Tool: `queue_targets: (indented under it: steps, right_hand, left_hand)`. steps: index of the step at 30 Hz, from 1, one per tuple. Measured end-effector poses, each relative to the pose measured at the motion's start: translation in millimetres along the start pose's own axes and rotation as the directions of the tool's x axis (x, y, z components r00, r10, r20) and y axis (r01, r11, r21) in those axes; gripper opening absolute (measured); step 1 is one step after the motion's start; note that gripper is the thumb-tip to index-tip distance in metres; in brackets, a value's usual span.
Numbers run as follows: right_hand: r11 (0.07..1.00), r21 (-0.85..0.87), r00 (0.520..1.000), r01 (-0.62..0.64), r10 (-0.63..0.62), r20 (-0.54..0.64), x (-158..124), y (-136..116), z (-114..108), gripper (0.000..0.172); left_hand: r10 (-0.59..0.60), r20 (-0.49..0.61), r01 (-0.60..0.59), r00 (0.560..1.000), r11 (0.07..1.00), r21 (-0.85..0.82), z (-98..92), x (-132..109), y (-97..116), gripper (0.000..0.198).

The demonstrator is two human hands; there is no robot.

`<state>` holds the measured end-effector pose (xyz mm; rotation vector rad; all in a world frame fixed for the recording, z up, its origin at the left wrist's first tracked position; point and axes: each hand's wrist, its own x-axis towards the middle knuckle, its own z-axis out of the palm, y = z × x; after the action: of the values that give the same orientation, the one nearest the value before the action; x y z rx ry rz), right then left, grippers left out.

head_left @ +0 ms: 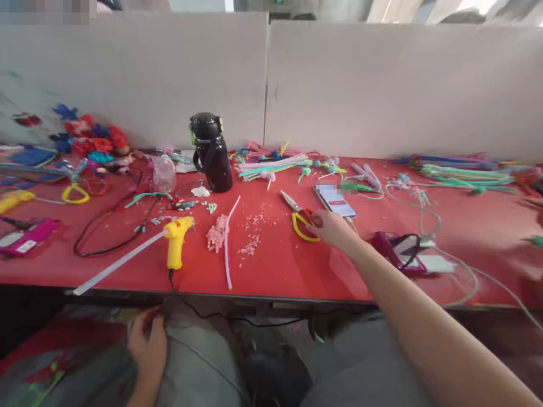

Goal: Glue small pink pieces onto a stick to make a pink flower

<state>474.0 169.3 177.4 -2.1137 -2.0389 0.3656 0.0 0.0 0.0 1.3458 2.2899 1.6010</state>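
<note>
My right hand [326, 225] reaches across the red table, its fingers closed on the handles of a pair of scissors [300, 228]. One handle loop is yellow, the other red, and the metal blades lie on the table pointing away to the left. My left hand [148, 342] rests low by my lap, loosely curled with fingers apart and nothing visible in it. A lilac pipe cleaner [228, 246] lies beside a pile of pink clippings [216, 234]. Left of these stands a yellow glue gun [176, 240] with a long glue stick in its back.
A black bottle [212, 155] stands at the back, near bundled pipe cleaners [275, 165]. A phone [336, 200] lies just beyond my right hand. Toward the right are a magenta box [396, 252] and loose white cable [470, 268]. The glue gun's cord hangs over the front edge.
</note>
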Motion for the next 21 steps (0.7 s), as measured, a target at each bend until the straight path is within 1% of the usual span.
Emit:
queue_targets:
  steps: [2,3,5,6,8,9,10,14,21]
  right_hand:
    - [1.000,0.010,1.000,-0.016,0.016,0.011,2,1,1,0.027]
    - [1.000,0.016,1.000,-0.020,0.020,0.012,3,2,3,0.026]
    - [0.999,0.026,1.000,-0.022,0.022,0.004,3,3,5,0.026]
    - [0.999,0.032,1.000,-0.018,0.019,-0.006,3,4,7,0.026]
    - [0.999,0.037,0.999,-0.004,0.005,-0.032,2,5,10,0.025]
    - [0.999,0.036,0.999,0.004,-0.003,-0.044,1,5,11,0.025]
    - [0.999,0.032,0.999,0.012,-0.011,-0.053,0,5,11,0.023]
    - [1.000,0.017,0.998,0.020,-0.019,-0.055,-1,4,11,0.023]
    - [0.998,0.066,0.997,0.014,-0.009,-0.082,0,5,14,0.025]
  left_hand:
    - [0.090,0.025,-0.090,0.996,0.996,-0.008,-9.3,-12,11,0.022]
    - [0.149,0.097,-0.148,0.984,0.989,-0.022,-12.8,-17,16,0.019]
    - [0.265,0.198,-0.259,0.944,0.964,-0.054,-16.1,-25,25,0.015]
    - [0.294,0.254,-0.289,0.921,0.956,-0.057,-15.8,-27,28,0.013]
    - [0.289,0.349,-0.294,0.891,0.955,-0.040,-12.0,-27,31,0.013]
    - [0.268,0.385,-0.285,0.883,0.958,-0.013,-9.1,-26,30,0.014]
    - [0.248,0.397,-0.276,0.884,0.961,0.014,-5.9,-23,29,0.015]
    - [0.170,0.422,-0.230,0.891,0.969,0.095,3.5,-14,22,0.020]
    - [0.172,0.428,-0.237,0.887,0.966,0.105,3.7,-14,19,0.022]
